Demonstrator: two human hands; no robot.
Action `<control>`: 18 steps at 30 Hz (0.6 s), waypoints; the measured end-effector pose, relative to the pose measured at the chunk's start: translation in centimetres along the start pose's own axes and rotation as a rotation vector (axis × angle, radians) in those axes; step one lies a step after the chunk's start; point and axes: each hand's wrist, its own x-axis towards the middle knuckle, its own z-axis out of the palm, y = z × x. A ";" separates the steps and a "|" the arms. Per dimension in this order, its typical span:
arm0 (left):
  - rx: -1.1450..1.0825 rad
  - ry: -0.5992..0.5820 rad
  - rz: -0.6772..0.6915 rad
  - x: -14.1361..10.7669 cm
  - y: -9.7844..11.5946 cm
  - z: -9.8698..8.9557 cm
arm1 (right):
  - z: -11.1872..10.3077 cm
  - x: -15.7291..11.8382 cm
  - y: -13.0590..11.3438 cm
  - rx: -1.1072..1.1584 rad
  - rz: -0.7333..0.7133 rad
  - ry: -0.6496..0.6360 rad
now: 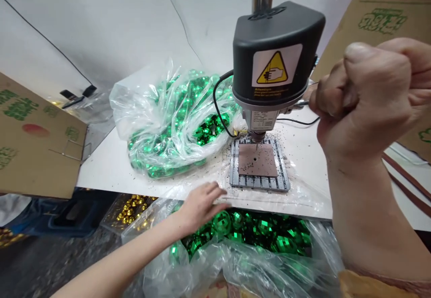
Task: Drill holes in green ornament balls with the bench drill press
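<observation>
A small drill press with a dark grey housing and a yellow warning label stands on the white table. My right hand is closed in a fist at the housing's right side, around the feed handle, whose metal rod shows just beside the fingers. Under the chuck, a brown square board with a dark hole lies on the slotted metal base. My left hand hovers at the table's front edge with fingers stretched out, holding nothing visible. Below it are shiny green faceted balls in an open clear plastic bag.
Another clear bag of green balls lies on the table left of the drill. Cardboard boxes stand at left and right. Gold balls fill a container below the table. A black cable loops beside the drill; dark shavings litter its base.
</observation>
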 end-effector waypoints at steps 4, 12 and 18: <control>-0.010 0.391 -0.125 7.7 -4.5 -1.5 | -0.1 0.0 -0.1 0.030 0.033 -0.021; -0.041 0.290 -0.290 18.9 -11.2 -0.9 | -0.6 -0.6 -1.8 -0.172 0.131 -0.108; -0.192 0.459 -0.467 16.6 -9.8 -1.8 | -0.8 -0.7 -1.4 -0.144 0.099 -0.102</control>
